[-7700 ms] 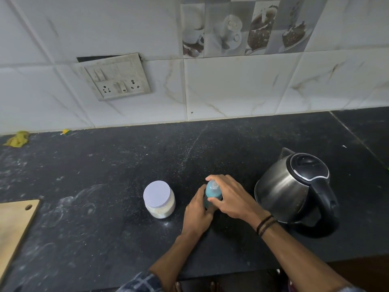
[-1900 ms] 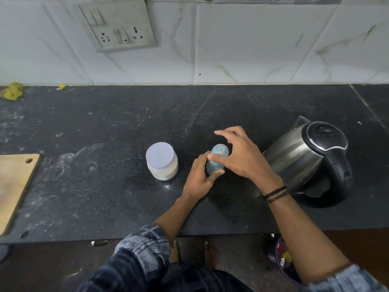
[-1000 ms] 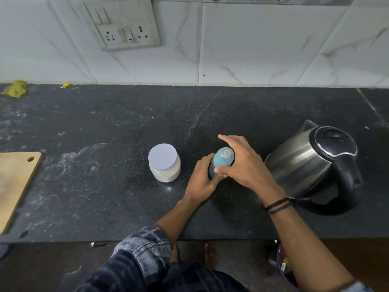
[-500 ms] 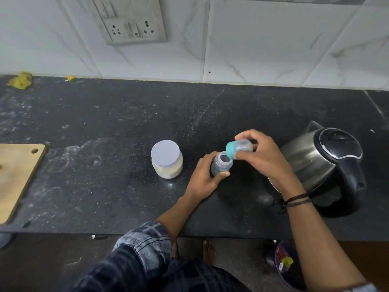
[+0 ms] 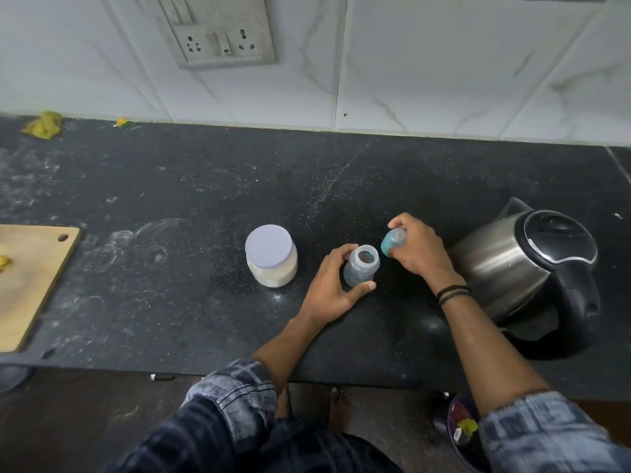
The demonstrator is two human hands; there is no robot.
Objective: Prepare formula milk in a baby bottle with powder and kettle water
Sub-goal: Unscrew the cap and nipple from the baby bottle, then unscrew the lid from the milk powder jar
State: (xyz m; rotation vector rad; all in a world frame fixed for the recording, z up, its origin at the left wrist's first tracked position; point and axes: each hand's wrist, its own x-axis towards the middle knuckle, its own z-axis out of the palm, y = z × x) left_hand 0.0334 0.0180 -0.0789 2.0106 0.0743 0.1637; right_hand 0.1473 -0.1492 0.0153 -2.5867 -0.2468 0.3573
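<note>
My left hand [image 5: 336, 288] is wrapped round the baby bottle [image 5: 362, 269], thumb at the front and fingers behind. It stands on the black countertop [image 5: 205, 199] just right of the frame's centre, between the lidded powder jar [image 5: 271, 259] to its left and the steel kettle [image 5: 522, 268] at the right edge. My right hand [image 5: 418, 249] pinches the teal teat cap [image 5: 392, 245], which is clear of the bottle, just up and right of its mouth.

The cap needs parking now. I think the sound way is to set it down on its teal collar in the gap before the kettle, so it can't roll and the teat stays off the dusty stone, while my left hand holds the bottle steady.

The bottle stands upright, its long axis vertical and its open mouth facing straight up at me, ready for powder. The cap lies tilted on its side, collar toward the bottle at lower left, clear dome toward upper right.
</note>
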